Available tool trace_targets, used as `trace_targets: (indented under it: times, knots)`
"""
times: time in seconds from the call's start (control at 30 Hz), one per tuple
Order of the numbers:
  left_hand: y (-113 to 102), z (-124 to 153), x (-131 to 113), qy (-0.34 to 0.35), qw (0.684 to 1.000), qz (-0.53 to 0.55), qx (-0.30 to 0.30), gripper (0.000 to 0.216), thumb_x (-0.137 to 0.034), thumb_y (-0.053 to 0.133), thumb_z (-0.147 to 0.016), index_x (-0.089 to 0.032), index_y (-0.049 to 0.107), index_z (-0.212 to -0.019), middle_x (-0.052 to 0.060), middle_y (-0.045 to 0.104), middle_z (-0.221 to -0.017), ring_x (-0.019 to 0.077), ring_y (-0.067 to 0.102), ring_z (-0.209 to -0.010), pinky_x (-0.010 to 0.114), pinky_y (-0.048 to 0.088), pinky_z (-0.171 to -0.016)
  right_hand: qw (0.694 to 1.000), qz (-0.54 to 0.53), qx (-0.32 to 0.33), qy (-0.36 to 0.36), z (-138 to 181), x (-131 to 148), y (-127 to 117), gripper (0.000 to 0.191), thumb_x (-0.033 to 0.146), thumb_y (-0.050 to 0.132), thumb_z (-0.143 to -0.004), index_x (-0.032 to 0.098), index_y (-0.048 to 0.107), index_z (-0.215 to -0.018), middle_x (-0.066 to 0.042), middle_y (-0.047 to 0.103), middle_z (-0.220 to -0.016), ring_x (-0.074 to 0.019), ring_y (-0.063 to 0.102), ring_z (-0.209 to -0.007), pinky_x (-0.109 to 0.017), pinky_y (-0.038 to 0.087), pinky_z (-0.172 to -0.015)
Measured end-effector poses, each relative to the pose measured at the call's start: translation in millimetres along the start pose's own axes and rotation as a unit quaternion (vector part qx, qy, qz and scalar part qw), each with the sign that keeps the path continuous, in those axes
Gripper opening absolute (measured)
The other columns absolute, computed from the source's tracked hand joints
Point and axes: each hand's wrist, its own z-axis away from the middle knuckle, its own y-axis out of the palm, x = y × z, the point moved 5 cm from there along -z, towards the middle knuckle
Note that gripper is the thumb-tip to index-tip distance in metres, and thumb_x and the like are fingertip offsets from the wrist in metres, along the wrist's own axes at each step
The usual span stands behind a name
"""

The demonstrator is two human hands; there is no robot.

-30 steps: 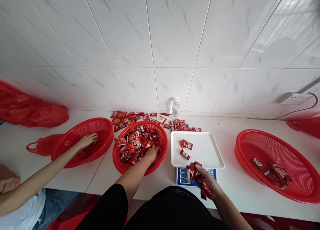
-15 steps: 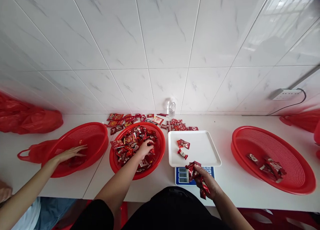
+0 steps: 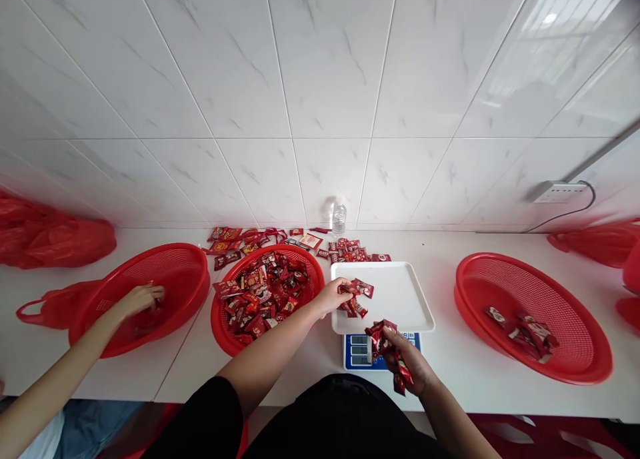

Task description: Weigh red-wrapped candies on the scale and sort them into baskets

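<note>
Over the left side of the white weighing tray (image 3: 395, 292), my left hand (image 3: 331, 298) has its fingers closed around small red candy packets. More red candy packets (image 3: 364, 288) lie on the tray beside its fingertips; which ones are held and which rest there is hard to tell. My right hand (image 3: 411, 362) grips a bunch of red wrapped candies (image 3: 381, 339) in front of the tray, partly covering the blue panel of the scale (image 3: 359, 351). To the left stands a red basket (image 3: 218, 332) full of mixed red candy packets, under my left forearm.
Another person's hand (image 3: 140, 300) is inside the red basket (image 3: 185, 259) at far left. At right, a red basket (image 3: 470, 272) holds several packets. Loose packets (image 3: 227, 234) and a clear bottle (image 3: 339, 218) stand along the wall. Red bags (image 3: 55, 236) sit at the left.
My left hand has moved right, from the full basket to the tray, bringing candy with it. My right hand keeps its bunch. The other person's fingers have drawn together in their basket.
</note>
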Motion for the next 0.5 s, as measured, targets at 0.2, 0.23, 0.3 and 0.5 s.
trace_targets:
  times: [0.2, 0.23, 0.3, 0.5]
  knots:
    - [-4.3, -6.2, -10.5, 0.012, 0.995, -0.095, -0.034, 0.044, -0.022, 0.064, -0.071, -0.020, 0.055, -0.115, 0.008, 0.060, -0.115, 0.0201, 0.058, -0.098, 0.031, 0.047, -0.084, 1.000, -0.012, -0.023, -0.004, 3.7, 0.7, -12.2, 0.029, 0.044, 0.069, -0.070, 0.021, 0.053, -0.078, 0.007, 0.049, -0.052, -0.0022, 0.037, -0.038, -0.012, 0.025, -0.035]
    - [-4.5, -7.7, -10.4, 0.019, 0.994, -0.105, -0.033, 0.045, -0.020, 0.063, -0.071, -0.020, 0.055, -0.115, 0.008, 0.060, -0.114, 0.0205, 0.058, -0.098, 0.032, 0.047, -0.085, 1.000, -0.012, -0.026, -0.003, 3.9, 0.6, -13.1, 0.029, 0.044, 0.069, -0.070, 0.021, 0.053, -0.079, 0.007, 0.049, -0.052, -0.0022, 0.037, -0.038, -0.012, 0.025, -0.035]
    - [-3.6, -10.4, -9.3, 0.045, 0.989, -0.135, -0.031, 0.046, -0.016, 0.062, -0.070, -0.020, 0.055, -0.115, 0.009, 0.060, -0.114, 0.0215, 0.058, -0.100, 0.033, 0.046, -0.088, 0.999, -0.011, -0.032, -0.001, 4.2, 0.8, -14.3, 0.029, 0.044, 0.069, -0.070, 0.021, 0.053, -0.079, 0.007, 0.049, -0.052, -0.0023, 0.037, -0.038, -0.012, 0.026, -0.035]
    - [8.1, -12.0, -2.3, 0.136, 0.940, -0.312, -0.026, 0.063, -0.035, 0.064, -0.072, -0.022, 0.044, -0.131, 0.012, 0.035, -0.142, 0.0322, 0.022, -0.135, 0.049, 0.021, -0.108, 1.000, -0.005, -0.027, 0.005, 4.6, 5.0, -12.9, 0.030, 0.044, 0.069, -0.069, 0.021, 0.052, -0.079, 0.007, 0.048, -0.050, -0.0022, 0.036, -0.037, -0.012, 0.025, -0.034]
